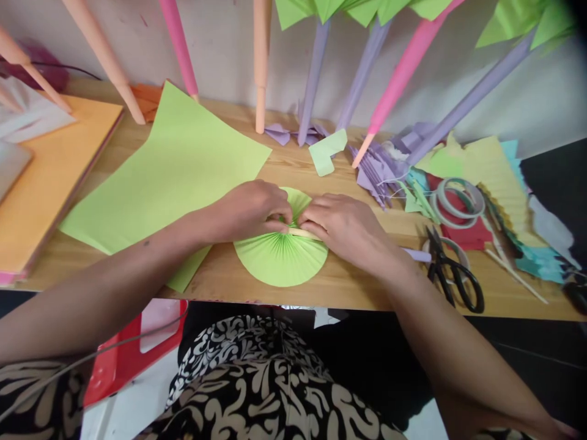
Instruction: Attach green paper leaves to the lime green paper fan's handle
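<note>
Wooden table [220,291] against a pale wall [220,55], cluttered. Left hand [259,211]: fingers narrow, pinching the green pleated disc [279,263] near its centre; exact fingertip contact partly hidden. Right hand [342,223]: fingers curled narrow, holding the right end of a pale stick [300,233] that lies across the disc. Disc is flat on the table near the front edge, between and under both hands, pleats radiating from the middle. Left of it, large green sheet [183,159], partly under left forearm; farther left, orange sheets [64,165]. Beyond the hands, pale green scrap [328,153] and purple scraps [373,174]. Right: black scissors [452,269], blades pointing away, tape rolls [479,208], red paper [472,238], yellow paper [498,177]. Peach tube [260,61], pink tube [408,70], purple tube [313,82] lean along the back.
</note>
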Motion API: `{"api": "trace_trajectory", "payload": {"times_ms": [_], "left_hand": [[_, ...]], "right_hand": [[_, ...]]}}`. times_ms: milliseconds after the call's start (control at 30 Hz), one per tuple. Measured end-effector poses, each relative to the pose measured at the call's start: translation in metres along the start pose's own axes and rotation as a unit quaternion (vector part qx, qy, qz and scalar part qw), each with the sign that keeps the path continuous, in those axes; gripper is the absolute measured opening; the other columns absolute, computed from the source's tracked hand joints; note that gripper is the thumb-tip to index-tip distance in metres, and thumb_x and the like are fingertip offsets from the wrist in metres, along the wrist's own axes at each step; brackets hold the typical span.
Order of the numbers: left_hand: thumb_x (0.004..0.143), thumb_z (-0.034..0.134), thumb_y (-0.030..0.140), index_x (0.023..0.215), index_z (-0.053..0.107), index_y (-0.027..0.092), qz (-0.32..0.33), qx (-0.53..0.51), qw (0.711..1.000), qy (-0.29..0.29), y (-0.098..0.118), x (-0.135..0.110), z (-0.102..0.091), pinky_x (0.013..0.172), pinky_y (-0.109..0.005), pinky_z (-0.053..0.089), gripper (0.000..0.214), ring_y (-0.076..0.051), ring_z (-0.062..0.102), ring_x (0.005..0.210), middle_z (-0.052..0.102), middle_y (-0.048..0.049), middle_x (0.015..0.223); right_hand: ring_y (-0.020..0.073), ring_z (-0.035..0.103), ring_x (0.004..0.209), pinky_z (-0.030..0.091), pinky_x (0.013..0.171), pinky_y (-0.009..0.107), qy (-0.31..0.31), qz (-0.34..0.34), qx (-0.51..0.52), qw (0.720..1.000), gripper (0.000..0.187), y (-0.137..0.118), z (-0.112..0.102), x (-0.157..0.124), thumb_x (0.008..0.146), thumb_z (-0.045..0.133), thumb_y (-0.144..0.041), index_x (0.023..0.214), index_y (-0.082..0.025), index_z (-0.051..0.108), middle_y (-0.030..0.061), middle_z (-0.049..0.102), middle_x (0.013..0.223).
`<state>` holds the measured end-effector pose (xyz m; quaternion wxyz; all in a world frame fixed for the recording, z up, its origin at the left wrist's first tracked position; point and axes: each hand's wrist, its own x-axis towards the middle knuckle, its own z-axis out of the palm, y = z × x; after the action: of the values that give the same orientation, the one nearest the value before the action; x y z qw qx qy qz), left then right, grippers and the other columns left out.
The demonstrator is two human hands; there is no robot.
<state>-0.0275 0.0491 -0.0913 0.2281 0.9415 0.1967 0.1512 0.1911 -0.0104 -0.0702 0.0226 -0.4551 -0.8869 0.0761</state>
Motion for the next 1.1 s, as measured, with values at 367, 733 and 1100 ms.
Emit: {"api": "trace_trajectory", "payload": {"times_ms": [367, 733, 1100], "left_hand": [[0.086, 0.065, 0.021, 0.074, 0.070, 0.021, -0.010, -0.001, 1.000, 0.029, 0.006, 0.002, 0.013, 0.070, -0.029, 0.039, 0.012, -0.015, 0.057, 0.066, 0.066, 0.0012, 0.069], [0.084, 0.063, 0.025, 0.074, 0.070, 0.021, -0.026, -0.018, 0.999, 0.020, 0.007, 0.002, 0.013, 0.072, -0.028, 0.037, 0.013, -0.014, 0.054, 0.065, 0.064, 0.0013, 0.069], [0.089, 0.064, 0.026, 0.075, 0.068, 0.021, -0.002, 0.021, 1.000, 0.014, 0.006, 0.000, 0.011, 0.070, -0.029, 0.037, 0.015, -0.014, 0.053, 0.065, 0.062, 0.0013, 0.069]], "right_hand": [[0.0204, 0.060, 0.074, 0.033, 0.064, 0.034, -0.036, -0.034, -0.096, 0.994, 0.023, -0.003, -0.009, 0.008, 0.098, 0.053, -0.022, 0.080, -0.019, 0.068, 0.0065, 0.070, 0.080], [0.0212, 0.065, 0.083, 0.040, 0.071, 0.033, -0.026, 0.018, -0.018, 0.999, 0.019, 0.015, -0.014, -0.024, 0.099, 0.056, -0.026, 0.090, -0.021, 0.072, 0.0044, 0.073, 0.089], [0.0224, 0.066, 0.093, 0.048, 0.081, 0.036, 0.052, 0.030, 0.068, 0.996, 0.021, 0.019, 0.007, -0.034, 0.101, 0.053, -0.027, 0.093, -0.022, 0.072, 0.0054, 0.075, 0.097]]}}
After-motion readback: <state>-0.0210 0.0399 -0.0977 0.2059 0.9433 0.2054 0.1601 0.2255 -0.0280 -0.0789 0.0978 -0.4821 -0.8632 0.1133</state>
